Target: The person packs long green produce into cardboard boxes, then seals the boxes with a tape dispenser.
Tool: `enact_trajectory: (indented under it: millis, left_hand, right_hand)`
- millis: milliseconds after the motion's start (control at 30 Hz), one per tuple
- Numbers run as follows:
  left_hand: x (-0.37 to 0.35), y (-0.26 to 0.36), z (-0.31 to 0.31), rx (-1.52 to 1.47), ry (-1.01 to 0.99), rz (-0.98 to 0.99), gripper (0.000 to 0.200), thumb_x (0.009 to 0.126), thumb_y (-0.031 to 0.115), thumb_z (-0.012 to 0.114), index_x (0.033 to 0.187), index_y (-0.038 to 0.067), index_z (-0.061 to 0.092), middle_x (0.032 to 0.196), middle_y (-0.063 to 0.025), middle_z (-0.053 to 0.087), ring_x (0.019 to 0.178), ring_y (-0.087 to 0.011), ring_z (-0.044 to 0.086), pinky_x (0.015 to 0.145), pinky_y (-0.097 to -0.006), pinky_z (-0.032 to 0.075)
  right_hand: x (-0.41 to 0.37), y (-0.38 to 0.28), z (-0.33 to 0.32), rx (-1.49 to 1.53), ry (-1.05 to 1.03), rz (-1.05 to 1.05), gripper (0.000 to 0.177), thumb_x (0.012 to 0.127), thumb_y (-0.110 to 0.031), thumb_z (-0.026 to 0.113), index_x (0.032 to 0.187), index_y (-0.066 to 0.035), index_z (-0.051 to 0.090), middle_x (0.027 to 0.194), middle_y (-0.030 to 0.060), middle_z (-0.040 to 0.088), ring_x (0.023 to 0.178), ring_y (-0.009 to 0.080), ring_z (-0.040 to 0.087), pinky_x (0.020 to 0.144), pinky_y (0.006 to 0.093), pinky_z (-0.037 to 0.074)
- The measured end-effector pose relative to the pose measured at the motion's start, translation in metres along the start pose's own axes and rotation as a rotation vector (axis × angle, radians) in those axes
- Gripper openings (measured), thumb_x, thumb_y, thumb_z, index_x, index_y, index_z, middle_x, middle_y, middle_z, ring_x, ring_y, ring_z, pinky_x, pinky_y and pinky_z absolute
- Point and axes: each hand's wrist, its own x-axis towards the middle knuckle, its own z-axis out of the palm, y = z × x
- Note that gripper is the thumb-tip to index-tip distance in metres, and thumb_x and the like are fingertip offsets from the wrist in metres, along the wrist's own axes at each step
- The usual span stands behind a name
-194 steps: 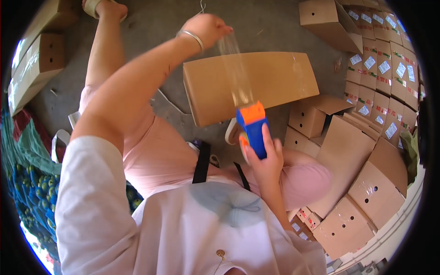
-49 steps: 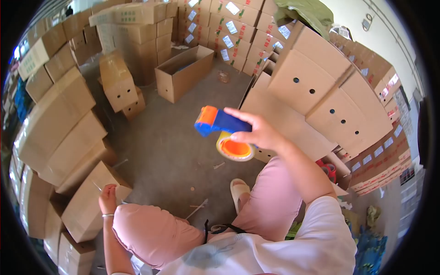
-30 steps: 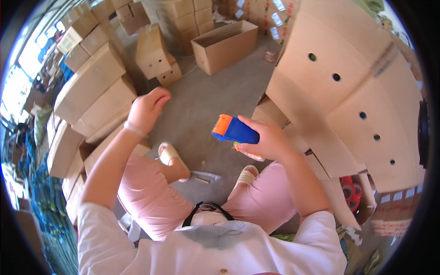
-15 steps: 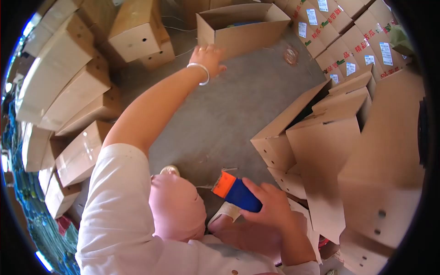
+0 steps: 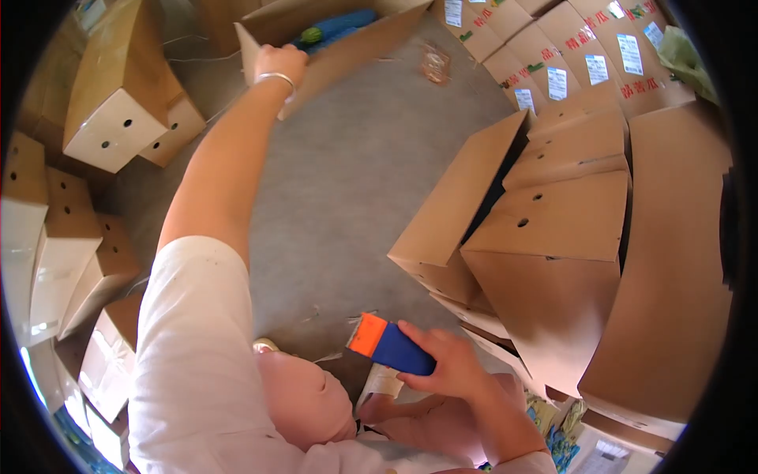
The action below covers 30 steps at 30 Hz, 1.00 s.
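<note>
Head view, single entry.

- Left hand (image 5: 278, 65): arm stretched far forward, fingers curled over the near rim of the open carton (image 5: 359, 43); fingertips hidden behind the cardboard. The carton's far side is cut off by the frame top. Inside it, a green-and-blue item (image 5: 335, 24), only partly seen.
- Right hand (image 5: 446, 371): low, close to the knees, closed round the blue body of the tape dispenser (image 5: 392, 347), orange end pointing left. The roll is hidden.
- Bare grey floor (image 5: 339, 182) lies open between the hands.
- Holed cartons (image 5: 553, 237) crowd the right edge; more boxes (image 5: 118, 103) line the left.
</note>
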Motion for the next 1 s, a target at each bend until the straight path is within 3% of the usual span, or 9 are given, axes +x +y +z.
enact_trajectory:
  millis: [200,300,467,600,733,800,867,933,1000]
  left_hand:
    - [-0.13,-0.015,0.004,-0.183,0.152,0.147,0.011,0.084,0.019,0.055,0.083,0.014,0.065,0.086,-0.0068,0.062,0.084,-0.0223,0.062,0.08,-0.0383,0.043]
    - [-0.285,-0.048,-0.011,-0.325,0.021,0.206,0.008,0.079,0.022,0.061,0.074,0.015,0.06,0.078,-0.0044,0.057,0.08,-0.0229,0.058,0.078,-0.0392,0.043]
    - [-0.477,-0.075,-0.061,-0.505,-0.067,0.019,0.011,0.072,0.014,0.068,0.073,0.01,0.058,0.076,-0.0076,0.052,0.08,-0.0265,0.056,0.084,-0.0405,0.042]
    - [-0.599,-0.092,-0.074,-0.403,-0.174,-0.13,0.01,0.072,0.011,0.068,0.078,0.009,0.061,0.08,-0.0071,0.055,0.084,-0.0262,0.057,0.094,-0.0411,0.04]
    - [-0.657,-0.102,-0.074,-0.367,-0.139,-0.207,0.009,0.074,0.01,0.066,0.082,0.008,0.062,0.082,-0.0064,0.055,0.085,-0.0255,0.058,0.096,-0.0396,0.04]
    - [-0.657,-0.113,-0.074,-0.617,0.171,-0.432,0.009,0.081,0.013,0.063,0.089,0.009,0.063,0.088,-0.0067,0.058,0.088,-0.024,0.058,0.086,-0.0414,0.044]
    - [-0.654,-0.129,-0.046,-0.691,0.231,-0.889,0.015,0.086,0.02,0.061,0.095,0.007,0.059,0.084,-0.0115,0.059,0.082,-0.0273,0.058,0.071,-0.0426,0.046]
    - [-0.65,-0.166,0.001,-0.831,-0.172,-0.989,0.026,0.086,0.027,0.063,0.093,0.004,0.053,0.077,-0.0173,0.057,0.071,-0.0341,0.055,0.062,-0.0438,0.044]
    - [-0.627,-0.159,0.007,-0.763,-0.131,-0.887,0.028,0.085,0.028,0.064,0.09,0.004,0.05,0.074,-0.019,0.056,0.069,-0.0374,0.054,0.062,-0.0443,0.043]
  right_hand:
    - [0.039,0.016,-0.003,0.046,0.047,-0.037,0.078,0.066,-0.039,0.077,0.137,-0.022,0.049,0.086,0.0106,0.06,0.078,0.0294,0.062,0.07,0.0375,0.05]
    - [0.06,0.009,-0.008,0.119,0.068,-0.158,0.075,0.067,-0.032,0.077,0.136,-0.018,0.05,0.093,0.013,0.063,0.083,0.029,0.063,0.075,0.0364,0.051]
    - [0.066,0.002,-0.006,0.228,0.06,-0.348,0.076,0.065,-0.02,0.079,0.135,-0.009,0.051,0.098,0.0126,0.063,0.087,0.0253,0.062,0.079,0.0349,0.05]
    - [0.059,-0.007,-0.006,0.327,0.113,-0.387,0.076,0.069,-0.014,0.075,0.138,-0.002,0.044,0.118,0.0136,0.058,0.108,0.0221,0.056,0.095,0.034,0.043]
    - [0.029,-0.011,-0.006,0.658,0.075,-0.245,0.085,0.075,-0.019,0.073,0.146,0.0,0.029,0.143,0.0119,0.041,0.129,0.0197,0.042,0.109,0.0336,0.031]
    - [0.011,-0.014,-0.014,0.793,0.167,-0.235,0.084,0.076,-0.016,0.07,0.146,0.0,0.028,0.143,0.0124,0.04,0.13,0.0203,0.042,0.11,0.0341,0.03]
    - [0.002,-0.015,-0.025,0.859,0.277,-0.231,0.076,0.077,-0.008,0.066,0.145,0.0,0.031,0.139,0.0119,0.044,0.126,0.0206,0.045,0.108,0.0343,0.033]
    - [0.01,-0.007,-0.033,0.624,0.366,-0.194,0.07,0.079,-0.003,0.062,0.143,0.0,0.034,0.136,0.0103,0.047,0.124,0.019,0.047,0.106,0.0333,0.035]
    - [0.039,0.008,-0.038,0.409,0.365,-0.275,0.063,0.079,0.0,0.062,0.138,-0.002,0.041,0.128,0.0087,0.051,0.117,0.0175,0.05,0.101,0.0314,0.038]
